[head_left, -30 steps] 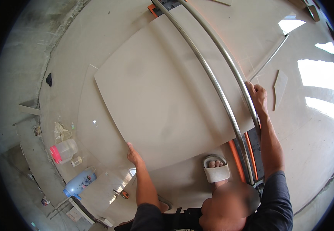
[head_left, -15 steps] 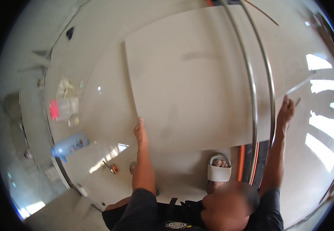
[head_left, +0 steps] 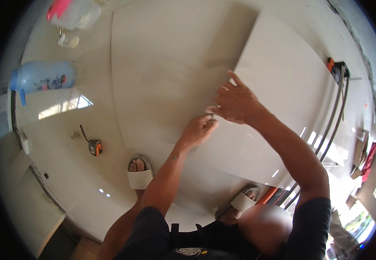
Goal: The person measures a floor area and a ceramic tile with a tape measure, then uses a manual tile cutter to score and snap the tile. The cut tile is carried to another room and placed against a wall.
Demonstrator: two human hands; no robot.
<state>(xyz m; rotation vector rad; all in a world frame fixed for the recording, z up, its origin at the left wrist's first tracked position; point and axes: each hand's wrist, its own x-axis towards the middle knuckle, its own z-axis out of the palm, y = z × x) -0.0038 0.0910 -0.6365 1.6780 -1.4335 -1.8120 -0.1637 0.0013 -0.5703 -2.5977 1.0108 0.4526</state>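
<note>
A large pale slab, seemingly a tile [head_left: 283, 82], has its left edge raised and casts a shadow on another pale surface [head_left: 157, 65] to its left. My left hand [head_left: 198, 131] is closed at that edge, fingers bent tightly; a small dark spot shows by its fingertips. Just above it, my right hand [head_left: 240, 102] hooks its fingers over the same edge, back of the hand up. The two hands almost touch. The undersides of the fingers are hidden.
Two metal rails [head_left: 336, 104] with a black and orange end run along the right side. An orange and black tape measure [head_left: 95, 147] lies on the floor at left, below a blue bottle [head_left: 45, 77]. A clear container with a pink lid [head_left: 58, 8] stands far left.
My right hand has come across from beyond the rails to join my left hand at the slab's edge. The view has shifted; the rails now lie farther right, off the slab's middle.
</note>
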